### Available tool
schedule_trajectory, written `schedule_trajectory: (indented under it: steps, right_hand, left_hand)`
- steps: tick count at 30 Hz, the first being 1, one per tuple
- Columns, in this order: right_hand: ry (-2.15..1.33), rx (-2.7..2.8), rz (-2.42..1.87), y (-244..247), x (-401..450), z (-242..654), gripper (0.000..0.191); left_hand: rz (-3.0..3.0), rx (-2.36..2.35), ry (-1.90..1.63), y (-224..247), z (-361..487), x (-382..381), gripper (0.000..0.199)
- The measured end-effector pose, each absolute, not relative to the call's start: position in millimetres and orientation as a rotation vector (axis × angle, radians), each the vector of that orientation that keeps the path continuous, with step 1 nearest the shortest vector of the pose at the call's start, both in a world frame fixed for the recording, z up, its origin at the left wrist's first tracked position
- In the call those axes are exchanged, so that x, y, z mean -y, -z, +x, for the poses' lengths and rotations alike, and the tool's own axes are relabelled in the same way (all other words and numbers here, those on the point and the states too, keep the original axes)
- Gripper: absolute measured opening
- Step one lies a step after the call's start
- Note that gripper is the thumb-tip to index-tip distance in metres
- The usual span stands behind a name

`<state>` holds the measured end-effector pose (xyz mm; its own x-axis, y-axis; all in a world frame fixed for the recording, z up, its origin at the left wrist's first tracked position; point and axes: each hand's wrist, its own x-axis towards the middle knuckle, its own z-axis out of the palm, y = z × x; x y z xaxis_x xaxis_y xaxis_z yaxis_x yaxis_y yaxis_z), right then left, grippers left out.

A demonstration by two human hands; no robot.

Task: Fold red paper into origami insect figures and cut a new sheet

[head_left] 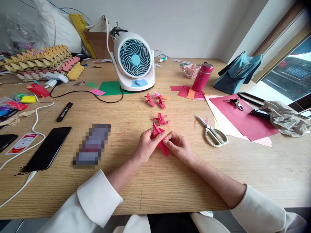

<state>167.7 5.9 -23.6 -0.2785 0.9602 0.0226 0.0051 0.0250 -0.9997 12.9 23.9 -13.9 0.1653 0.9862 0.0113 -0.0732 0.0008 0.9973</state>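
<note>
A piece of folded red paper [164,148] with pointed ends is between my two hands, just above the table. My left hand [146,144] grips it from the left, thumb pressed on its face. On the other side my right hand [180,145] pinches the paper's edge between thumb and bent fingers. Right behind it lies a red origami figure [161,119] with thin folded limbs. Two more red figures, one on the left [149,100] and one on the right [160,101], rest farther back.
White-handled scissors [213,134] lie right of my hands, near red paper sheets [243,116]. A fan [136,61] and a pink bottle [202,77] stand behind. Leftward are a blurred phone-like rectangle [93,145], a black phone [48,149] and a marker [64,112].
</note>
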Motion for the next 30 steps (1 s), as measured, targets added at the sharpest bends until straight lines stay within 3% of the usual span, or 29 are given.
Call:
schedule_trajectory:
  steps: [30]
  right_hand:
    - [-1.338, 1.346, -1.113, 20.2, -11.0, 183.1, 0.038]
  left_hand:
    - [1.183, -1.015, -1.022, 16.0, 2.3, -30.5, 0.026]
